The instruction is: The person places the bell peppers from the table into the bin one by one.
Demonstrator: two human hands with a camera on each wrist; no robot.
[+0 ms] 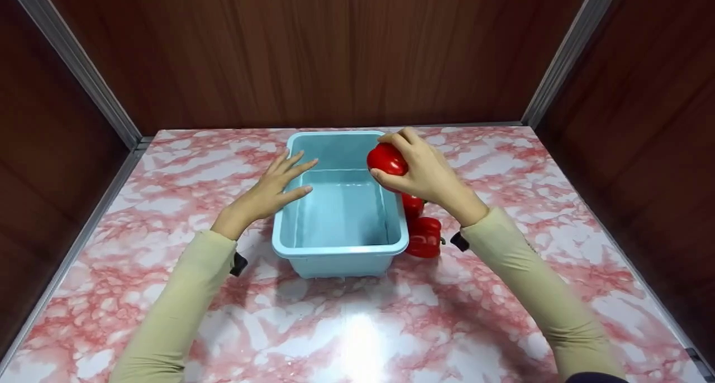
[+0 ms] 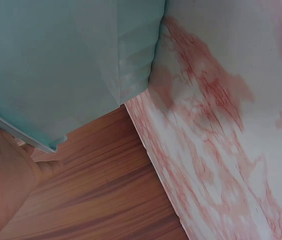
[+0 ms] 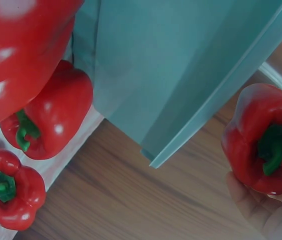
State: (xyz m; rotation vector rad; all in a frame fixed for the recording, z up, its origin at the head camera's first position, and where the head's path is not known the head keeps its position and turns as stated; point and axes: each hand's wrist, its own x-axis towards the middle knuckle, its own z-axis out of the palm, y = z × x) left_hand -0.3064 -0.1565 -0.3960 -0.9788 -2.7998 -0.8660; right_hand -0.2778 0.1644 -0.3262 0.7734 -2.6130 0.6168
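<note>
A light blue plastic bin [image 1: 290, 243] stands at the table's centre, and nothing shows inside it. My left hand [image 1: 302, 176] lies with straight fingers on the bin's left rim; in the left wrist view the palm [image 2: 1, 185] sits below the bin wall [image 2: 66, 60]. My right hand [image 1: 382, 157] grips a red bell pepper [image 1: 388, 161] just above the bin's right rim. The right wrist view shows this pepper [image 3: 263, 145] with its green stem, resting on my fingers [image 3: 261, 212].
More red peppers [image 1: 424, 238] lie on the pink marbled table [image 1: 357, 316] close against the bin's right side; the right wrist view shows three of them [image 3: 51, 117]. Wooden walls close off the back and both sides.
</note>
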